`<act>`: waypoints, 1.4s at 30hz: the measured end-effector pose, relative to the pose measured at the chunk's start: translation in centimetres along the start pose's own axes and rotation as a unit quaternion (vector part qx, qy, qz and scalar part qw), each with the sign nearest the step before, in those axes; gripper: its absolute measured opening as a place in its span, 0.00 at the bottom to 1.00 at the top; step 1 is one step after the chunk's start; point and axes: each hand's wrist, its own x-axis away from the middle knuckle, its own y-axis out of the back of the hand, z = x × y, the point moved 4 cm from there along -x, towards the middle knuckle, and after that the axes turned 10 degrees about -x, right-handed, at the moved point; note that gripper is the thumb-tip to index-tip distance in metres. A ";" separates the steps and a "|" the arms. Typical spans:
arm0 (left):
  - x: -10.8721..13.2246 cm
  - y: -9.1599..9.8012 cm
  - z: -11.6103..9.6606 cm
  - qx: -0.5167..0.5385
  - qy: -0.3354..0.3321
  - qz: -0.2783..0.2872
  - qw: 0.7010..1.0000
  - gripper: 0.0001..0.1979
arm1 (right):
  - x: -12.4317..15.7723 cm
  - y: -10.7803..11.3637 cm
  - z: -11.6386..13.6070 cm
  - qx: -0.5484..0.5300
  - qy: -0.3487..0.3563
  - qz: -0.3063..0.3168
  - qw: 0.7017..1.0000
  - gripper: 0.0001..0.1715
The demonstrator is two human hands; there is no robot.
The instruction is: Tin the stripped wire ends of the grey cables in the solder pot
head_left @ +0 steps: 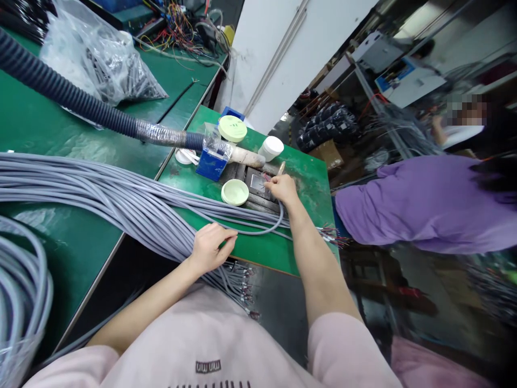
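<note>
My right hand (pixel 283 188) is closed in a pinch on the end of a grey cable (pixel 280 215), whose stripped reddish wires (pixel 266 177) point over a small shiny metal pool, apparently a solder pot (pixel 257 183). From that hand the cable curves down and back left. My left hand (pixel 212 245) lies over a thick bundle of grey cables (pixel 161 215), its thumb apart from the fingers. A pale green tub (pixel 235 192) stands left of the pot. Behind the pot is a white tub (pixel 271 147). A thin stick with a pale handle (pixel 281 168) stands beside my right hand.
A ribbed black hose (pixel 81 102) crosses the table to a nozzle (pixel 246 157) by the pot, resting on a blue block (pixel 211 163). Cable ends with coloured wires (pixel 333 236) overhang the right edge. A plastic bag (pixel 100 59) lies back left. A person in purple (pixel 424 202) is at right.
</note>
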 end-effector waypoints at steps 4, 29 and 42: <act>-0.1 0.1 -0.1 -0.008 -0.011 -0.004 1.000 0.06 | -0.1 -0.3 0.0 -0.003 -0.001 0.002 1.000 0.14; -0.4 0.4 -0.6 -0.021 -0.053 -0.053 0.997 0.04 | 6.0 -0.8 11.7 0.101 0.196 0.118 0.968 0.15; -0.3 0.3 -0.4 -0.023 -0.049 -0.052 0.997 0.04 | 5.3 2.2 9.0 0.014 0.184 0.064 0.981 0.16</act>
